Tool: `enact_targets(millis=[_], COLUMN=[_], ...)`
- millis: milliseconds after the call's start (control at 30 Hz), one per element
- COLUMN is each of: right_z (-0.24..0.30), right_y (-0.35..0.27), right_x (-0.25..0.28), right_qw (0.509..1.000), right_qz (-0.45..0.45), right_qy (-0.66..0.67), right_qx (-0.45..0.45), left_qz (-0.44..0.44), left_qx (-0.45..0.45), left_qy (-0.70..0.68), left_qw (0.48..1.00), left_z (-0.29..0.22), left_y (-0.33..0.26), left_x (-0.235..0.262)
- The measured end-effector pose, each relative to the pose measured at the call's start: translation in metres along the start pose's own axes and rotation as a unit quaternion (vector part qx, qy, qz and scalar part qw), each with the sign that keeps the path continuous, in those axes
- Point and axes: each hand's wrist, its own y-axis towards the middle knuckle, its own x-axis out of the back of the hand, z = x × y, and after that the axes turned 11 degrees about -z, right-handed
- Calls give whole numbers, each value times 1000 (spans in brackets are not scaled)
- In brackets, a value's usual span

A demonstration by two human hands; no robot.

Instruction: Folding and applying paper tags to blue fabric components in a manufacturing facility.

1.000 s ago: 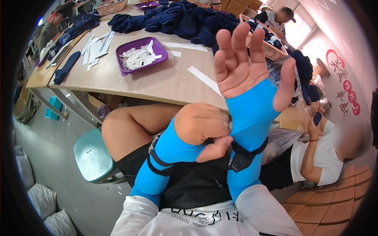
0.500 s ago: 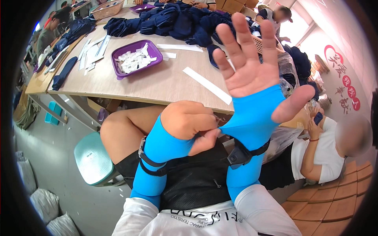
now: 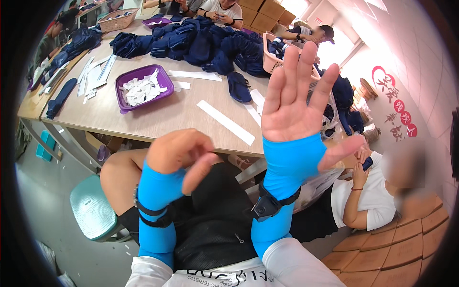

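My right hand (image 3: 294, 110) is raised palm toward me, with its fingers stretched and thumb out to the side. It holds nothing. A bright blue stretchy arm sleeve (image 3: 294, 155) covers its wrist and lower palm, and a black strap with a small dark device (image 3: 267, 205) sits round that wrist. To the left, my left hand (image 3: 177, 153) hangs over my lap, fingers loosely curled and thumb apart, nothing visible in it. A matching blue sleeve (image 3: 160, 186) covers this wrist under black straps. The two hands are apart.
On the table (image 3: 191, 126) lie a purple basket (image 3: 143, 103) of white labels, white paper strips (image 3: 224, 122) and a heap of navy fabric pieces (image 3: 201, 45). A co-worker in white (image 3: 368, 191) sits at the right, beside stacked cartons (image 3: 387, 246). A teal stool (image 3: 93, 208) stands left.
My left hand has let go of the right sleeve's edge near the thumb and moved left. The pulled sleeve now lies snug on my right hand. The whole view has shifted slightly.
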Motion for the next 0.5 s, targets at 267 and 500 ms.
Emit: enact_targets(millis=[267, 500], right_z=[-23, -76], right_y=[-4, -22], right_x=[12, -8], right_qw=[976, 961], right_qz=[-146, -114], right_qy=[155, 208], right_qx=[-53, -141], left_qz=[82, 120], left_qx=[44, 193], left_qy=[-272, -499], left_qw=[958, 836], left_z=[9, 28], left_y=[-14, -26], left_x=[-57, -73])
